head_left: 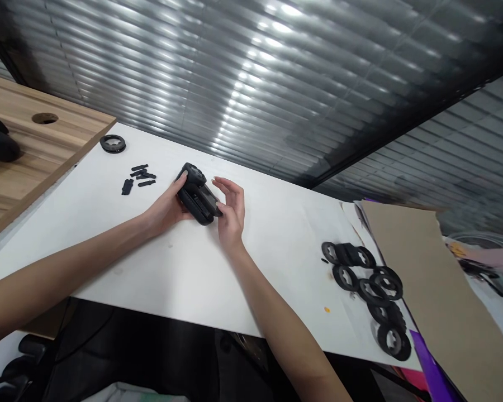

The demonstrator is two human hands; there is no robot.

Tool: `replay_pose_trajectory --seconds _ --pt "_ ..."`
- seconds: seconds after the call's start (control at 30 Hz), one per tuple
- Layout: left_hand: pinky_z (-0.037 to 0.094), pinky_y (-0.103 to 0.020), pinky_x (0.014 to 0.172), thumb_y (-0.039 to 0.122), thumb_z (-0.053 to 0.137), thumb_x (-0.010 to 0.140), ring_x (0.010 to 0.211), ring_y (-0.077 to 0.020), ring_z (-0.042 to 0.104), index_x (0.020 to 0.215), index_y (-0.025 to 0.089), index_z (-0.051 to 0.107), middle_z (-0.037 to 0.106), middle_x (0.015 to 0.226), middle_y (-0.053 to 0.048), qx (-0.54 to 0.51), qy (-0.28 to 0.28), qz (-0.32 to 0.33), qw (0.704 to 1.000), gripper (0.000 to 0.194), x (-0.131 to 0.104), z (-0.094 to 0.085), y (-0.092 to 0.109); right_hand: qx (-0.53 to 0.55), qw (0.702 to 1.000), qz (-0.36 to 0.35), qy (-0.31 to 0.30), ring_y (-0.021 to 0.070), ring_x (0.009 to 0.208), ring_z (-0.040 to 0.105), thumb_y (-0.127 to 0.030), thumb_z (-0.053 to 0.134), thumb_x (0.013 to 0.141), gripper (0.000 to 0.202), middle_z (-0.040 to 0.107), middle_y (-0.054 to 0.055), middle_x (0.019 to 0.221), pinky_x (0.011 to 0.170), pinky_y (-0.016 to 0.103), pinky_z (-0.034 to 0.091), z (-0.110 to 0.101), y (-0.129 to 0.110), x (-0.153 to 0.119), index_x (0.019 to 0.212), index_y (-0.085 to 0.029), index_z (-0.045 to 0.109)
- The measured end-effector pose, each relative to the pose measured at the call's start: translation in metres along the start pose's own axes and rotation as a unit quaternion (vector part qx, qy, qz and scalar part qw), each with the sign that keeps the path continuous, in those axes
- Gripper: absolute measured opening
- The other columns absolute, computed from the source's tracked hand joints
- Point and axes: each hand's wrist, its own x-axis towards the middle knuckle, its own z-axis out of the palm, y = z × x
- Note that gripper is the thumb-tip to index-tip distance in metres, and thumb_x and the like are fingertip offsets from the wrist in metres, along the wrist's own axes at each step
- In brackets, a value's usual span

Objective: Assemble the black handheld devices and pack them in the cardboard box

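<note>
My left hand [170,204] is closed around a black plastic device [196,199], held tilted above the white table. The device has a rounded, detailed upper end and a long slotted body, with a flatter dark part along its right side; its exact kind I cannot make out. At the lower right end of the device is my right hand [231,212], its thumb touching the edge and its other fingers curved, apart from the thumb. Left of the device lie several small flat black pieces [140,174]. Farther left, near the table corner, sits a black ring-shaped part [113,143].
Several black rings [373,290] lie in a cluster on the right of the white table [285,245]. Beside them are a small orange scrap [327,310] and a brown cardboard sheet [427,268]. A corrugated metal shutter [184,72] stands behind; a wooden surface [37,145] adjoins on the left.
</note>
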Motion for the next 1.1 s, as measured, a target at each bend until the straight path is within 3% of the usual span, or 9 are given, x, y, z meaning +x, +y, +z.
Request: replay_pose_trajectory --seconds 0.2,0.37,0.5,0.67,0.87,1.1 --pt "0.061 -0.058 0.116 0.068 0.082 0.096 0.143 -0.0414 0.068 0.136 0.020 0.070 0.075 0.145 -0.018 -0.022 0.009 0.008 1.000 0.064 0.001 0.001 -0.002 0.008 0.998 -0.062 -0.023 0.0315 0.162 0.050 -0.028 0.066 0.089 0.051 0.062 0.006 0.160 0.132 0.064 0.049 0.002 0.004 -0.006 0.139 -0.035 0.060" --pt "0.060 -0.061 0.117 0.039 0.102 0.079 0.141 -0.0398 0.068 0.136 0.024 0.061 0.072 0.144 -0.014 -0.010 0.028 0.044 0.999 0.072 0.000 -0.001 -0.002 -0.075 0.988 -0.115 -0.068 0.0335 0.166 0.046 -0.042 0.068 0.101 0.050 0.056 0.010 0.167 0.137 0.068 0.042 0.003 0.007 -0.011 0.148 -0.035 0.052" --pt "0.061 -0.061 0.113 0.026 0.100 0.074 0.134 -0.0367 0.070 0.128 0.025 0.054 0.071 0.134 -0.010 -0.008 0.047 0.060 0.997 0.071 -0.002 0.001 0.001 -0.134 0.974 -0.158 -0.091 0.0348 0.166 0.045 -0.045 0.063 0.107 0.046 0.053 0.012 0.169 0.136 0.070 0.041 0.005 0.006 -0.012 0.150 -0.035 0.050" --pt "0.064 -0.053 0.107 0.019 0.093 0.070 0.129 -0.0326 0.072 0.118 0.026 0.050 0.071 0.123 -0.004 -0.007 0.072 0.051 0.996 0.065 -0.003 0.002 0.004 -0.167 0.957 -0.209 -0.108 0.0355 0.164 0.048 -0.041 0.061 0.110 0.046 0.053 0.012 0.167 0.135 0.073 0.041 0.007 0.003 -0.013 0.153 -0.037 0.047" --pt "0.062 -0.041 0.096 0.018 0.088 0.068 0.113 -0.0257 0.073 0.118 0.025 0.056 0.074 0.112 -0.001 -0.001 0.059 0.056 0.997 0.059 -0.002 0.002 0.003 -0.201 0.952 -0.197 -0.123 0.0371 0.165 0.047 -0.043 0.071 0.104 0.058 0.052 0.014 0.167 0.134 0.074 0.042 0.008 0.001 -0.014 0.155 -0.037 0.043" --pt "0.062 -0.041 0.094 0.026 0.085 0.067 0.116 -0.0318 0.073 0.112 0.021 0.069 0.076 0.107 -0.005 -0.001 0.030 0.048 0.998 0.047 -0.005 0.008 0.005 -0.168 0.966 -0.135 -0.144 0.0364 0.170 0.042 -0.047 0.086 0.095 0.089 0.047 0.012 0.176 0.134 0.067 0.048 0.008 0.003 -0.015 0.167 -0.039 0.035"
